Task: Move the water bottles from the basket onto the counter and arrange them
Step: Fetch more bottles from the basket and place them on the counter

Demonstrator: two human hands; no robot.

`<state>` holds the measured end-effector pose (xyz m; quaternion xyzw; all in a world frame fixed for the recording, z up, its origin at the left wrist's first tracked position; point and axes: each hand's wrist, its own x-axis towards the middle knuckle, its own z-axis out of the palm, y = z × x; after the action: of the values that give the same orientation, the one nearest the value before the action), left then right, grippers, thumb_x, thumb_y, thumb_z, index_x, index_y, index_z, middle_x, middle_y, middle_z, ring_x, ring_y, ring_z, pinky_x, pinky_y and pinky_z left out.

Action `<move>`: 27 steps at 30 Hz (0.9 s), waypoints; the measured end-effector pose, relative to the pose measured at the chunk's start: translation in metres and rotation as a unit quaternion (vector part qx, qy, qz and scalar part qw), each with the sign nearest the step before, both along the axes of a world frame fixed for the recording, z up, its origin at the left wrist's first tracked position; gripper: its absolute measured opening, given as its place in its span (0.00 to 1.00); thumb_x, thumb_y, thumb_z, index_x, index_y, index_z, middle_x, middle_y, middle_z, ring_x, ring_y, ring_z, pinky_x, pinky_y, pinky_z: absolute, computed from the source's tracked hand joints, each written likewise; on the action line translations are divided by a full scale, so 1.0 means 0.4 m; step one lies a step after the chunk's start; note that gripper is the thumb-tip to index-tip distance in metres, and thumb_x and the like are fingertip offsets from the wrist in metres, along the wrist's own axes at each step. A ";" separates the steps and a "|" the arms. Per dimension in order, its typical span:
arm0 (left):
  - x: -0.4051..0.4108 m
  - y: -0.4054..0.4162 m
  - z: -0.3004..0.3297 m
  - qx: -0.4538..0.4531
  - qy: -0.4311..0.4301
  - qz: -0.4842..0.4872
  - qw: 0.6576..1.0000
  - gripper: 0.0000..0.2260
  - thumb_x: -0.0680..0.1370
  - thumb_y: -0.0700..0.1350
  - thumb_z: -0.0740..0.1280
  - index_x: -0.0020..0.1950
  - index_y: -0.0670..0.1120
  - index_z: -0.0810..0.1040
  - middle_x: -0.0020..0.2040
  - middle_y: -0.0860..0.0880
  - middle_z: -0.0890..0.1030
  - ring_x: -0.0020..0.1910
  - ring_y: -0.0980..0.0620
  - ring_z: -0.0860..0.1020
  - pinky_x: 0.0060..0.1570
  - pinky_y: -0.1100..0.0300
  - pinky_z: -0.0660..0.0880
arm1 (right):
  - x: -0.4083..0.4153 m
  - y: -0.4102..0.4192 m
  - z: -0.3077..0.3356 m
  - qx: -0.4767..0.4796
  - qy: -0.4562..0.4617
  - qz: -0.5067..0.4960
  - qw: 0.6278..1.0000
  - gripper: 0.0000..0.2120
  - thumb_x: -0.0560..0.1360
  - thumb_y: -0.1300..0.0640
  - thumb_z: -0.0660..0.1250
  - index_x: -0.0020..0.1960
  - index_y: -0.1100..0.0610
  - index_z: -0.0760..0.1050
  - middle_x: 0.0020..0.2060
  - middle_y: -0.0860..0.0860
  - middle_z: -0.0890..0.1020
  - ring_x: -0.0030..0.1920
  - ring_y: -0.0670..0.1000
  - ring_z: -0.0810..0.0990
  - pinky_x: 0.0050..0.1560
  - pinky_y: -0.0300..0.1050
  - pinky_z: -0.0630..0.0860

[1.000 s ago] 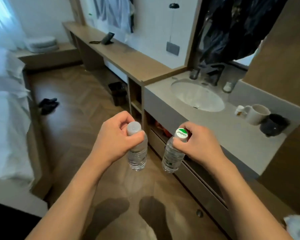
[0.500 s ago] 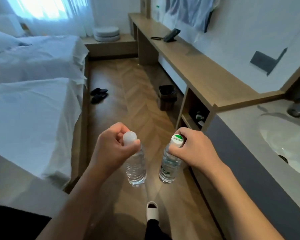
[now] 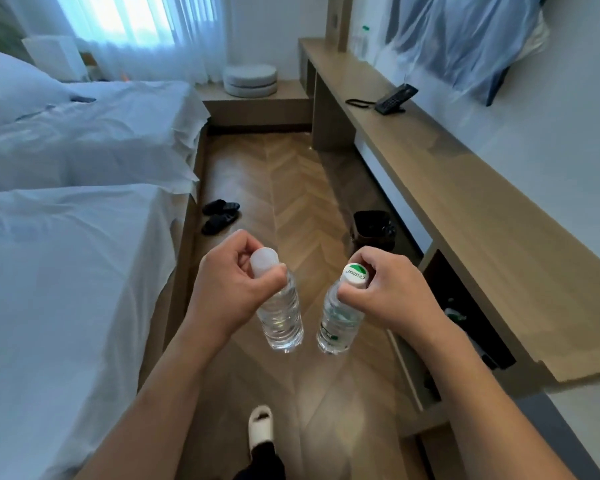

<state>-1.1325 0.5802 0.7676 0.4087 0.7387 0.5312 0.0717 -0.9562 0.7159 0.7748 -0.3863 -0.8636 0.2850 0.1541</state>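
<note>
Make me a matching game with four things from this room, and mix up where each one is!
Things:
1. bottle with the plain white cap
2. bottle with the green and white cap
3. telephone
4. dark slippers

Places:
A. on the wooden floor beside the bed
B. in the left hand
C. on the long wooden counter
D. in the right hand

Pairs: 1-B, 2-D, 3-C, 4-A
</note>
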 end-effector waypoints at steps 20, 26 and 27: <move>-0.994 0.819 -0.004 -0.031 0.010 0.047 0.998 0.11 0.67 0.46 0.77 0.41 0.46 0.76 0.30 0.51 0.78 0.28 0.58 0.75 0.27 0.69 0.71 | -0.977 0.841 -0.011 0.004 -0.005 -0.004 1.000 0.09 0.64 0.46 0.70 0.40 0.49 0.76 0.33 0.45 0.81 0.35 0.47 0.79 0.37 0.50 0.79; -1.253 1.071 0.004 -0.078 0.046 0.039 0.995 0.11 0.67 0.48 0.76 0.41 0.48 0.76 0.32 0.53 0.78 0.32 0.60 0.77 0.29 0.71 0.71 | -1.284 1.106 -0.025 0.030 -0.020 0.055 0.998 0.10 0.64 0.45 0.68 0.40 0.49 0.75 0.33 0.45 0.80 0.35 0.47 0.79 0.35 0.46 0.78; -1.298 1.110 0.014 -0.081 0.052 0.041 0.994 0.11 0.67 0.49 0.76 0.42 0.49 0.76 0.33 0.53 0.78 0.34 0.59 0.77 0.30 0.71 0.71 | -1.332 1.148 -0.020 0.033 -0.016 0.060 0.998 0.10 0.65 0.45 0.69 0.40 0.49 0.74 0.33 0.45 0.80 0.34 0.46 0.78 0.34 0.44 0.76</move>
<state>-1.6518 1.0244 0.7730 0.3975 0.7985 0.4499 0.0442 -1.4890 1.1751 0.7670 -0.3334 -0.8963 0.2587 0.1359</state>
